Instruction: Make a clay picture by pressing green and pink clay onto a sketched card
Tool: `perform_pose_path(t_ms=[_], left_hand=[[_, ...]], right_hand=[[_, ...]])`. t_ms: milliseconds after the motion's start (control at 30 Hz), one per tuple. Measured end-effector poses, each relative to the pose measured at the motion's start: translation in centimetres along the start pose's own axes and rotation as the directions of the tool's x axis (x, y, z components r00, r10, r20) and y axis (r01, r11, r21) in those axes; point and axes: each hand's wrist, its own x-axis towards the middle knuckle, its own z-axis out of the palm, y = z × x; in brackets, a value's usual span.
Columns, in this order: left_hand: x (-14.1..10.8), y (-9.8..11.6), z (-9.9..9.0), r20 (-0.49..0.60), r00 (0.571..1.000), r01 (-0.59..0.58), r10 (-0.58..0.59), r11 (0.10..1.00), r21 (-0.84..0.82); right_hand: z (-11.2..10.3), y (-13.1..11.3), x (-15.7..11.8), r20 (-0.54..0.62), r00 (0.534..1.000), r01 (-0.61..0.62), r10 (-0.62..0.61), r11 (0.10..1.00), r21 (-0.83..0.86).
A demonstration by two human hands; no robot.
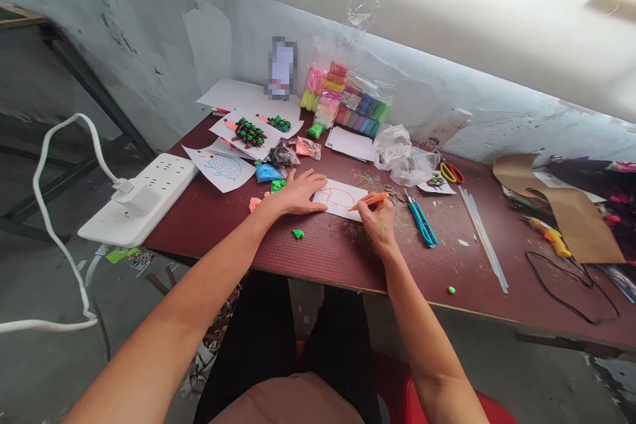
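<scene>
A small white card (325,197) lies on the dark red table in front of me, with an orange outline of a rounded animal shape drawn on it. My left hand (302,192) rests flat over the card's left edge, fingers spread. In my right hand (377,218) is an orange marker (373,199), gripped between thumb and fingers, its tip at the lower right of the drawing. Close to my left hand are a blue clay packet (268,173), a green clay lump (278,185) and some pinkish clay (255,203). A green clay scrap (298,234) sits nearer the table edge.
A teal utility knife (421,220), glue sticks (481,238) and yellow-red scissors (452,173) lie to the right, beyond them a yellow glue gun (550,236). A white power strip (163,195) juts over the left edge. Hedgehog pictures (226,169) and colourful clay packs (365,109) stand behind.
</scene>
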Motion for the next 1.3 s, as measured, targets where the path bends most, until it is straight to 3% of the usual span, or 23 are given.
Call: perform_pose_path(t_ms=[167, 600, 800, 1000, 1300], left_hand=[[0.0, -0.1, -0.1, 0.019, 1.000, -0.002, 0.002, 1.000, -0.010], [0.2, -0.3, 0.0, 0.018, 1.000, 0.000, 0.001, 1.000, -0.015], [0.2, -0.5, 0.2, 0.006, 1.000, -0.015, 0.015, 1.000, -0.026], [0.3, -0.6, 0.3, -0.008, 1.000, -0.010, 0.010, 1.000, -0.024], [0.5, -0.7, 0.6, -0.011, 1.000, -0.019, 0.019, 1.000, -0.020]], right_hand=[[0.0, 0.1, 0.2, -0.062, 0.998, 0.015, -0.014, 1.000, 0.004], [0.3, 0.1, -0.1, 0.046, 0.998, 0.032, -0.031, 0.999, -0.024], [0.6, 0.0, -0.2, 0.055, 0.998, 0.026, -0.030, 0.997, 0.079], [1.4, -0.6, -0.7, 0.131, 0.982, 0.125, -0.135, 0.988, 0.086], [1.6, -0.3, -0.8, 0.152, 0.977, 0.146, -0.151, 0.988, 0.046]])
